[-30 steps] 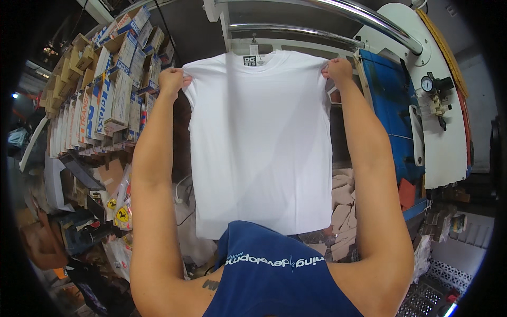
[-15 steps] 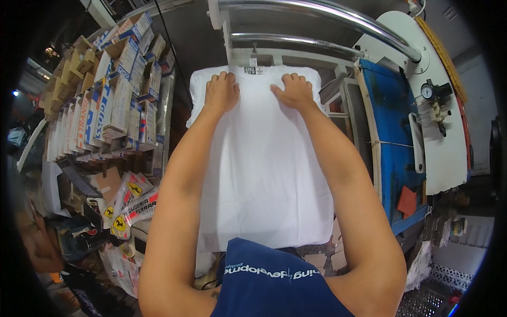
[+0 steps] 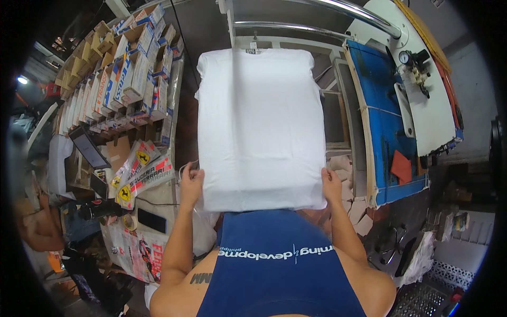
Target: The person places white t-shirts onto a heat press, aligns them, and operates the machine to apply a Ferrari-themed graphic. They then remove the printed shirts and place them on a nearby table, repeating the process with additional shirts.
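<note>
A white T-shirt (image 3: pixel 261 127) lies stretched flat over a board, its neck with a dark label at the far end and its hem close to my body. My left hand (image 3: pixel 191 182) is at the shirt's lower left edge, fingers curled closed on the cloth. Opposite it, my right hand (image 3: pixel 331 185) pinches the lower right edge. Small creases run in the fabric between both hands. The board under the shirt is hidden.
Left stands a rack of narrow cardboard boxes (image 3: pixel 132 74). Printed decal sheets (image 3: pixel 145 171) and a dark phone (image 3: pixel 151 220) lie below it. At right are a blue framed screen (image 3: pixel 388 121) and a white machine panel with a pressure gauge (image 3: pixel 405 57). A chrome bar (image 3: pixel 296 28) crosses behind.
Both hands have come back from the shirt's shoulder area toward me, to its lower side edges. The view has shifted, showing more of the left-hand table.
</note>
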### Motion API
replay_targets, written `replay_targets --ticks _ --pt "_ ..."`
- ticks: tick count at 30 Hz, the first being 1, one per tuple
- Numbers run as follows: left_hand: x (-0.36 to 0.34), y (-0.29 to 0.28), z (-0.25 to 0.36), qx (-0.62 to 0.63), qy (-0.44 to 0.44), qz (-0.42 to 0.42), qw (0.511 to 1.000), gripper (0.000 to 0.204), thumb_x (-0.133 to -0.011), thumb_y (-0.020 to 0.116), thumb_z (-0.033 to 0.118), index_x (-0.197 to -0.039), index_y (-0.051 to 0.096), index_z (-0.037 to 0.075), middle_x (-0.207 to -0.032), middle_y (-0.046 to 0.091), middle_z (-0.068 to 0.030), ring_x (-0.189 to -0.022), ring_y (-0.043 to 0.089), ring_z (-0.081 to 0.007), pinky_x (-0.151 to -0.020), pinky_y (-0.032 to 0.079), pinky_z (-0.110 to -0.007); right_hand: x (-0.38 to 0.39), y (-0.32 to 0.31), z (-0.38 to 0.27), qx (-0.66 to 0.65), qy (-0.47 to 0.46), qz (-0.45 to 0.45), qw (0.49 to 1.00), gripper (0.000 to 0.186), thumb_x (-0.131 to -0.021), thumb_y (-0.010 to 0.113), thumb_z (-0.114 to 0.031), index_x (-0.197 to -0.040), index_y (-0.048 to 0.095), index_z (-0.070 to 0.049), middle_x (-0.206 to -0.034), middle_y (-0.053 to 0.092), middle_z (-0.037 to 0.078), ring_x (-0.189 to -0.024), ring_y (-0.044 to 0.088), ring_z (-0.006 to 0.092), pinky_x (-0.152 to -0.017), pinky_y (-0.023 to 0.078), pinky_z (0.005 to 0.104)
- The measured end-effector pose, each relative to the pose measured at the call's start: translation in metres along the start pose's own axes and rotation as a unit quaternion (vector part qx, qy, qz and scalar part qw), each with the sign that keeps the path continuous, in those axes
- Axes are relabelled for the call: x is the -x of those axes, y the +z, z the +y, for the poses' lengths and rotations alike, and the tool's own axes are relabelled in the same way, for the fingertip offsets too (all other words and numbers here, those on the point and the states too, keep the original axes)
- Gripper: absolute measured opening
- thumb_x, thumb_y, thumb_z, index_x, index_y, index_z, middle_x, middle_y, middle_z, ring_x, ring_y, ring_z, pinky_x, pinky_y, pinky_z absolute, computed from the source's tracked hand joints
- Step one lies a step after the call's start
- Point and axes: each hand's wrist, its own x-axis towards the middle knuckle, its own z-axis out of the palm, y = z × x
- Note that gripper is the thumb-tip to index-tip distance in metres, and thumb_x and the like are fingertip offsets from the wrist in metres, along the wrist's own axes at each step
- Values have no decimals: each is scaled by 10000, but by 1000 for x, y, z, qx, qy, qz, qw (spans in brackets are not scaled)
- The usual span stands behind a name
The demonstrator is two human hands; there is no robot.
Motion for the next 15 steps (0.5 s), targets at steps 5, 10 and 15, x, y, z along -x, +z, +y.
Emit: replay_targets --ticks 5,10,15 --pt "8 -43 -28 178 -185 -135 957 242 -1014 744 224 -1068 727 -12 -900 710 5 -770 627 -90 -727 512 -249 -1 -30 34 -210 77 -133 966 293 -1037 718 -333 -995 700 -43 -834 674 4 -724 587 103 -722 512 279" --pt "22 -54 -22 194 -187 -147 952 188 -1015 729 183 -1051 733 -1 -908 715 -6 -775 641 -106 -696 519 -267 6 -36 44 -293 94 -154 939 229 -1033 729 -287 -989 683 -66 -848 660 -18 -740 592 91 -714 509 286" --pt "25 -48 -32 209 -196 -110 952 219 -1015 710 176 -1155 714 8 -931 712 -29 -789 655 -138 -725 541 -297 1 -27 51 -319 86 -153 931 166 -1030 728 -235 -1010 684 -76 -859 641 -26 -763 576 91 -708 481 276"
